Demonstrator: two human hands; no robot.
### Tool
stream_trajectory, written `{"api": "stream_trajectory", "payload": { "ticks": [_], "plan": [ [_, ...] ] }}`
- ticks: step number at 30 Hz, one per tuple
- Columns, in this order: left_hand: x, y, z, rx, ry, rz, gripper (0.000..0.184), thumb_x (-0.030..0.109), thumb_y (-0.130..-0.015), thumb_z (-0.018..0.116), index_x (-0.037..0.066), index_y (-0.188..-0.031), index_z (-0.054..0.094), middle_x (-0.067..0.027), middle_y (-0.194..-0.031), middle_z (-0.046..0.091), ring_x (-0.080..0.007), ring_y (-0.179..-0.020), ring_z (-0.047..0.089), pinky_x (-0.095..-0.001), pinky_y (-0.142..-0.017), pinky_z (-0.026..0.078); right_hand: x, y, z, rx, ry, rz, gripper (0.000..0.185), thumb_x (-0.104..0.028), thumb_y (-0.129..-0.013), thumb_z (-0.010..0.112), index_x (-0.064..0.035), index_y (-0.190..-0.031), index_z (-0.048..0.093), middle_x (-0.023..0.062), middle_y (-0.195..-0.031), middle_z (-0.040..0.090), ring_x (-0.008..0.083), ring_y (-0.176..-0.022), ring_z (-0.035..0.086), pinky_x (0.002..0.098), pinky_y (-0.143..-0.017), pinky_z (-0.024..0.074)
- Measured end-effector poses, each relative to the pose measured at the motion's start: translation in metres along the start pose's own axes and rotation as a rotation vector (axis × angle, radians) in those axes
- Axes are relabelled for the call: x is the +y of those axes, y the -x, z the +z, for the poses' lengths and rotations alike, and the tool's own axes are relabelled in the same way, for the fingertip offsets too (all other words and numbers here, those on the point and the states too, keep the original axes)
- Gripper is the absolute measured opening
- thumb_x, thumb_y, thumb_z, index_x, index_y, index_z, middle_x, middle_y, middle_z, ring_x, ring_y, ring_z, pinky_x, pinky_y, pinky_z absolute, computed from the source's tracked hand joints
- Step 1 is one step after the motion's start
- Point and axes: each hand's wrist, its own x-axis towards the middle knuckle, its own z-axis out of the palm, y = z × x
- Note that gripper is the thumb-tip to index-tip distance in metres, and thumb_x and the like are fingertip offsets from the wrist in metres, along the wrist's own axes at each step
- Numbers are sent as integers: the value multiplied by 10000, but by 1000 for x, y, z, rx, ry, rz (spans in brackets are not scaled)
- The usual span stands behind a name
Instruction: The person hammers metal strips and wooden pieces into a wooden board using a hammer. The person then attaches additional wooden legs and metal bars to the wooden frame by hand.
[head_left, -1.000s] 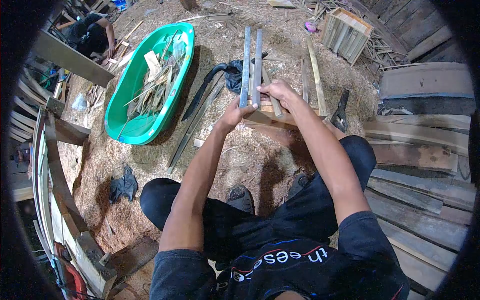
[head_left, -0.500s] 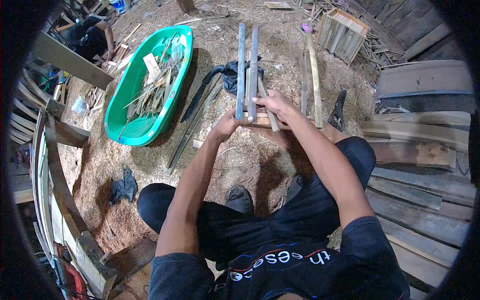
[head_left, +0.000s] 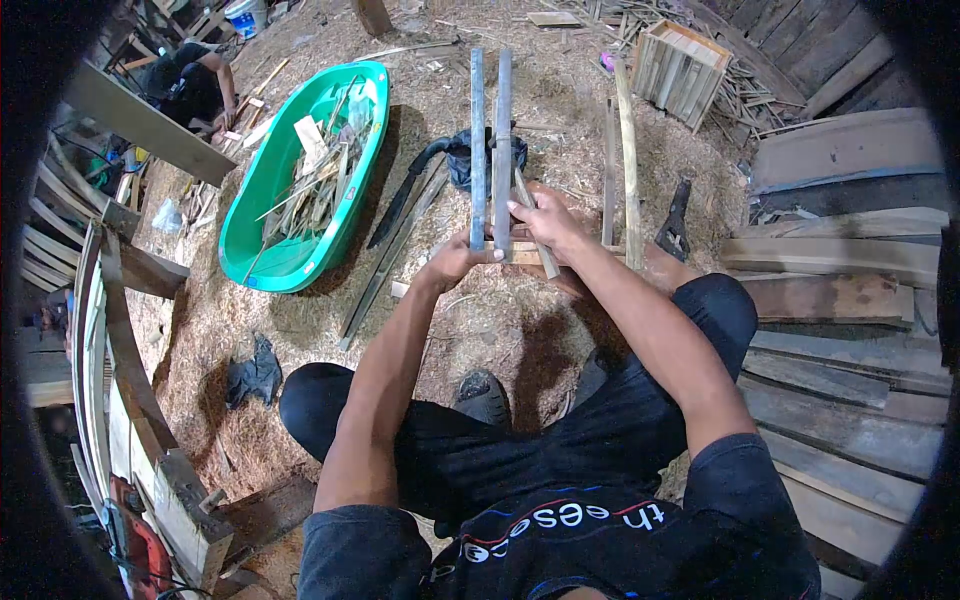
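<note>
Two long wooden slats, a bluish-grey left slat (head_left: pixel 477 150) and a grey right slat (head_left: pixel 503 140), stretch side by side away from me. My left hand (head_left: pixel 458 262) grips their near ends, its thumb lying across them. In my right hand (head_left: pixel 548 222) is a short wooden strip (head_left: pixel 549 262), tilted and pinched between thumb and fingers just right of the slats. Under the hands shows part of a light wooden piece (head_left: pixel 524 257), mostly hidden. Farther right are a pale slat (head_left: pixel 629 160) and a thinner, darker slat (head_left: pixel 609 175).
A green tub (head_left: pixel 232 240) of wood scraps stands on the shavings-covered ground at left. Beside it lie a long dark blade-like tool (head_left: pixel 405 195) and a black plastic bag (head_left: pixel 460 165). A wooden crate (head_left: pixel 680 75) stands back right; boards (head_left: pixel 830 310) line the right. Another person (head_left: pixel 190 85) crouches far left.
The view has shifted slightly, so the tub sits a little farther right and lower. Both hands keep their grips; the two slats and the short strip have barely moved.
</note>
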Motion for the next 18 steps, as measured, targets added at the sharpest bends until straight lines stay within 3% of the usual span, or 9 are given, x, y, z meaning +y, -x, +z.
{"api": "stream_trajectory", "payload": {
  "ticks": [4,7,14,18],
  "plan": [
    [5,1,2,-27,10,-2,339,108,-779,742,35,-1081,606,-46,-1006,633,-173,-954,566,-327,-886,426,-23,12,7,246,45,82,174,-158,-947,563,-11,-1037,538,82,-922,600,204,-823,640,335,-751,578],
    [6,0,0,-38,-24,-16,340,103,-798,719,10,-1100,593,-59,-1040,623,-181,-985,562,-334,-926,415,0,-8,1,472,37,37,147,-123,-939,528,5,-1013,530,136,-907,628,214,-763,651,351,-623,562],
    [-4,-5,-4,-4,4,-10,361,81,-765,732,47,-1101,603,-42,-1000,636,-171,-943,570,-330,-873,440,-10,-10,-11,333,-246,77,173,-49,-906,544,53,-1043,515,149,-934,623,239,-798,661,326,-695,581],
    [-3,-10,-3,10,53,-2,365,98,-771,722,29,-1106,595,-47,-1000,631,-176,-943,571,-325,-882,437,-12,-20,-3,254,-241,19,242,-49,-843,647,34,-1041,534,139,-939,627,233,-781,651,349,-701,566]
  ]
}}
